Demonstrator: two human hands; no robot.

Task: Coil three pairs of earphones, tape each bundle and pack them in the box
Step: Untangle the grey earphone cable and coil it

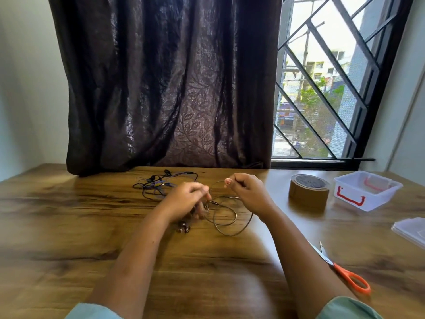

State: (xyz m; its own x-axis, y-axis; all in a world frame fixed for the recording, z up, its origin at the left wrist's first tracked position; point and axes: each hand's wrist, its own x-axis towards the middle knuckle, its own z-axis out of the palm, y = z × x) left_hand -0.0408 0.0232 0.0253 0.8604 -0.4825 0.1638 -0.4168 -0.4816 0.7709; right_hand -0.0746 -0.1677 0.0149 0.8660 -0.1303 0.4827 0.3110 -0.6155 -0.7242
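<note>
The thin grey earphone cable (226, 218) lies in slack loops on the wooden bench (69, 226). The left hand (186, 199) and right hand (248, 192) curl and pinch its upper run. Just beyond the cable is a black-and-purple earphone tangle (158, 185); well to its right are a brown tape roll (308, 192) and a clear plastic box (368, 192). If either pinch slips, the loops will likely spring apart or snag that tangle.

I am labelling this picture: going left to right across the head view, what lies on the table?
Tangled earphones, left hand, right hand, tape roll, plastic box. The grey cable both hands hold overlaps them; scissors overlap too.
</note>
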